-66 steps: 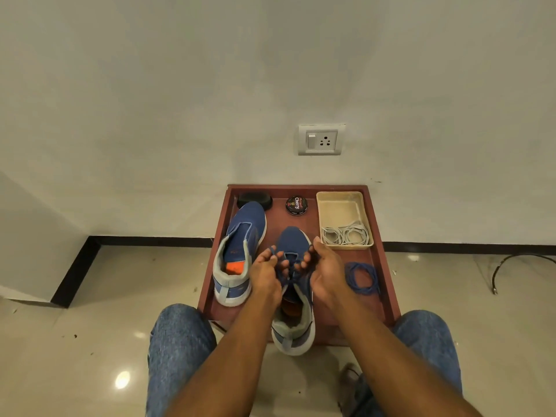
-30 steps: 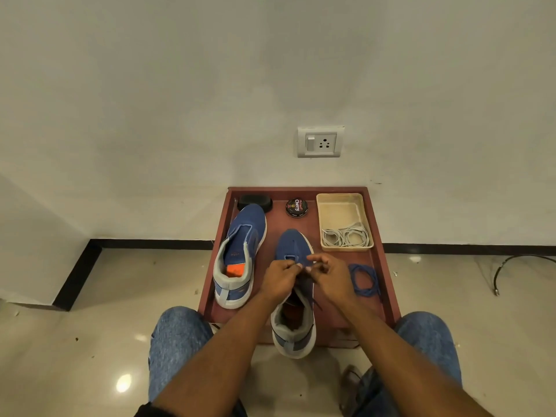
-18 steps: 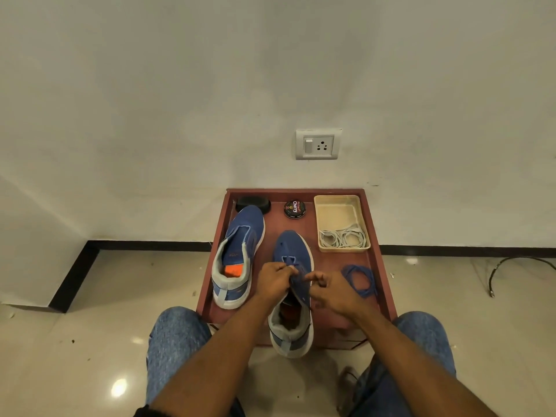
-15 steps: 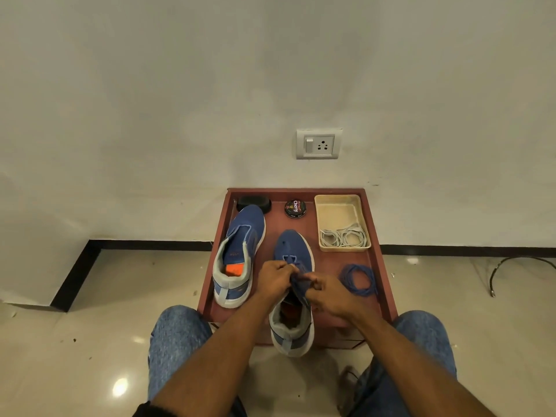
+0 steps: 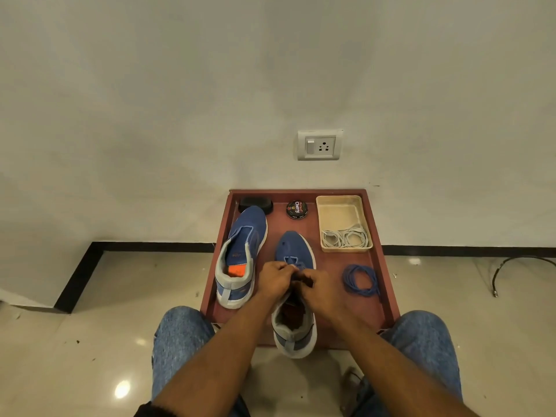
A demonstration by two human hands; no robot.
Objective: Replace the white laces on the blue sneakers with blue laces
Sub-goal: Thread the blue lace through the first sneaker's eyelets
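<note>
Fingers (image 5: 287, 267) of left hand (image 5: 272, 281) and right hand (image 5: 323, 291): curled together over the near sneaker (image 5: 293, 299), apparently pinching its blue lace; lace itself hidden. Far sneaker (image 5: 240, 254): unlaced, left on the red tray (image 5: 388, 296). Spare blue lace (image 5: 359, 281): coiled, right. White laces (image 5: 344, 237): in beige bin. Advice: feed each tip flat through its eyelet, tension even.

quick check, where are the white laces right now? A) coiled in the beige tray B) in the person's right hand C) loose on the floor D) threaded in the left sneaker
A: the white laces lie coiled at the near end of the beige tray, which sits at the far right of the red-brown table.
</note>
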